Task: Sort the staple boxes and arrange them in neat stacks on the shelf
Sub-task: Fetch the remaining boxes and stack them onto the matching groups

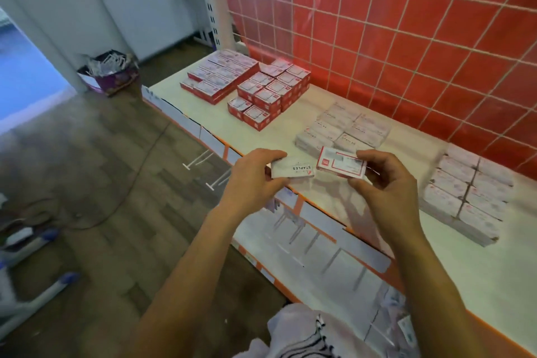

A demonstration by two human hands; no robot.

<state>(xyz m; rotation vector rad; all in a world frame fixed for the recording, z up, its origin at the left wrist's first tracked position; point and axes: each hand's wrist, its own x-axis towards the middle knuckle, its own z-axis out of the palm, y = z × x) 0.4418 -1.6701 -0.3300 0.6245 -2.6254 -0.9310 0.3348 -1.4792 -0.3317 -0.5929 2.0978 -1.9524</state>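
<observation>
My left hand (252,180) grips a white box (293,169) printed STAPLES, held over the front edge of the white shelf (305,122). Beside it, my right hand (386,180) pinches a red-and-white staple box (340,164) at its right end. The two boxes nearly touch. On the shelf stand sorted stacks: flat red-and-white boxes (220,74) at the far left, smaller red-and-white boxes (270,90) next to them, white boxes (345,129) in the middle, and more white boxes (467,192) at the right.
A red panel with a white wire grid (406,32) backs the shelf. Below the front edge, metal peg hooks (200,158) stick out over a lower shelf (319,253). A bin of white items (109,73) stands on the wooden floor at left.
</observation>
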